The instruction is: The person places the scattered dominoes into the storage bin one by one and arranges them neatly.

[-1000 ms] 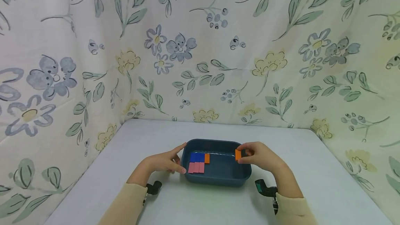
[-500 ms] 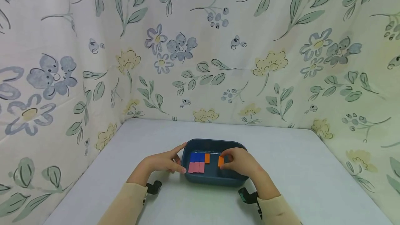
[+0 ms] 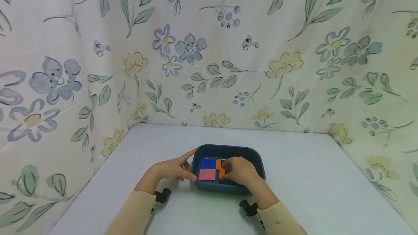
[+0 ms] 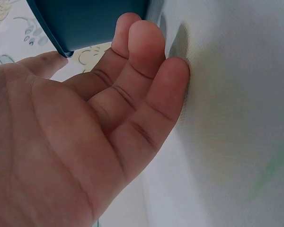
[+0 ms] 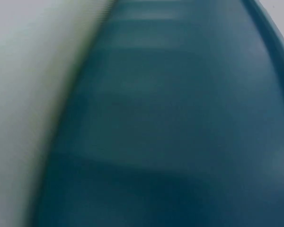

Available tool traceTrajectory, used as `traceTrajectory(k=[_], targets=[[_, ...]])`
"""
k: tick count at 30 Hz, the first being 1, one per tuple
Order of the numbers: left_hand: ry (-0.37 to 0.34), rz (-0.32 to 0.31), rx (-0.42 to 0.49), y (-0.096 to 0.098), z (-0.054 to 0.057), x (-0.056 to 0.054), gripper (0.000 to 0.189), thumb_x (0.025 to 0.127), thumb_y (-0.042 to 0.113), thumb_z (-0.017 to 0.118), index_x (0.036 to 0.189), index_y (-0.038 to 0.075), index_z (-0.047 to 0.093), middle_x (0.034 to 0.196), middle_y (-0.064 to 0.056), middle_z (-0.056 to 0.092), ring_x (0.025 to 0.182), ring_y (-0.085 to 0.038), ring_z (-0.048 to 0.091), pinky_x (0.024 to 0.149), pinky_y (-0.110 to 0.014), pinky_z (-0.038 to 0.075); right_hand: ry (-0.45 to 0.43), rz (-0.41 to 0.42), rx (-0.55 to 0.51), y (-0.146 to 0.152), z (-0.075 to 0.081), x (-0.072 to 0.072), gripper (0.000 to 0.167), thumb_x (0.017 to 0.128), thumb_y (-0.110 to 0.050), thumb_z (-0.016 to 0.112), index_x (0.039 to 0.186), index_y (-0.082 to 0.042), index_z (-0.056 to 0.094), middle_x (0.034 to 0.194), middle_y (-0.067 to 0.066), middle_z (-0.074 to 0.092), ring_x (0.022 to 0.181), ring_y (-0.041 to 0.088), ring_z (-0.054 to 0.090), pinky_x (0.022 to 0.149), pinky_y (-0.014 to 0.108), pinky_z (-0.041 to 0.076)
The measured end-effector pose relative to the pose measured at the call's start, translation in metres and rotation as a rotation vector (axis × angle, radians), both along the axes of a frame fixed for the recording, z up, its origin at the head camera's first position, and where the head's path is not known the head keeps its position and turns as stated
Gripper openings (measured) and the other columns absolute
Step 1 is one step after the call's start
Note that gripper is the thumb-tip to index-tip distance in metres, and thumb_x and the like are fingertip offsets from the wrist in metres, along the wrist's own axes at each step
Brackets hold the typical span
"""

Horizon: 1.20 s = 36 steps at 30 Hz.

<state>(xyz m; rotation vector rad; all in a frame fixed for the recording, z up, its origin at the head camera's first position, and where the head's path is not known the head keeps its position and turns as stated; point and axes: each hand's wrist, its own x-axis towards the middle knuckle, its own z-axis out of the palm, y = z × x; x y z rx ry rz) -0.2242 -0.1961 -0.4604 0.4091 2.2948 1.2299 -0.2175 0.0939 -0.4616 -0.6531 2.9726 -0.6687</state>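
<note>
My right hand (image 3: pixel 241 170) reaches into a dark blue-green tray (image 3: pixel 223 188) and pinches a small orange tile (image 3: pixel 222 173) between thumb and fingers. That tile is close to the row of pink tiles (image 3: pixel 207 174). Behind them lie blue tiles (image 3: pixel 208 163), with another orange tile (image 3: pixel 218 164) at the end of their row. At the tray's left end, my left hand (image 3: pixel 171 168) touches the rim with a straight index finger and the thumb. The left wrist view shows its other fingers (image 4: pixel 151 104) loosely bent against the white tabletop. The right wrist view holds only the tray's blurred inside (image 5: pixel 170 118).
A white table (image 3: pixel 156 137) carries the tray. Behind it and along both sides hangs a floral cloth (image 3: pixel 215 82). Each wrist wears a small black device, the left one (image 3: pixel 163 195) and the right one (image 3: pixel 249 207).
My right hand has carried the orange tile leftward across the tray, from its right end to the other tiles. The left hand stays at the rim.
</note>
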Motion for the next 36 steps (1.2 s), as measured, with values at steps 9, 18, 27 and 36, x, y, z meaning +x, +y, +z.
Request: traceTrajectory(k=[9,18,27,36], targets=[[0.001,-0.018,0.010,0.0025,0.0030,0.0013,0.109,0.083,0.031,0.084,0.163,0.029,0.011,0.106,-0.013,0.053,0.072,-0.021,0.051,0.068,-0.037,0.042,-0.032,0.025,0.021,-0.0051,-0.0011,0.0030,0.039,0.074,-0.032,0.091,0.105,-0.013,0.077,0.091,-0.002,0.068,0.075,0.014,0.056,0.074,0.041,0.051],[0.000,-0.020,0.007,0.0042,0.0051,0.0023,0.110,0.082,0.032,0.085,0.163,0.029,0.010,0.106,-0.012,0.054,0.074,-0.023,0.053,0.068,-0.037,0.043,-0.066,0.051,0.008,-0.0056,-0.0011,0.0045,0.039,0.076,-0.028,0.089,0.109,-0.013,0.076,0.091,-0.002,0.066,0.073,0.015,0.054,0.071,0.038,0.050],[0.004,-0.020,0.001,0.0071,0.0057,0.0043,0.109,0.083,0.030,0.084,0.163,0.028,0.010,0.106,-0.012,0.052,0.078,-0.023,0.054,0.069,-0.038,0.043,-0.080,0.047,-0.002,-0.0018,-0.0044,0.0048,0.019,0.078,-0.028,0.088,0.090,-0.021,0.075,0.086,-0.006,0.065,0.075,0.014,0.055,0.072,0.039,0.050],[0.009,-0.023,-0.006,0.0066,0.0041,0.0056,0.107,0.084,0.029,0.084,0.163,0.029,0.011,0.106,-0.011,0.052,0.078,-0.023,0.054,0.070,-0.039,0.044,-0.096,0.067,-0.024,-0.0017,-0.0090,0.0047,0.014,0.081,-0.028,0.085,0.092,-0.022,0.078,0.097,-0.003,0.071,0.086,0.016,0.059,0.082,0.044,0.052]])
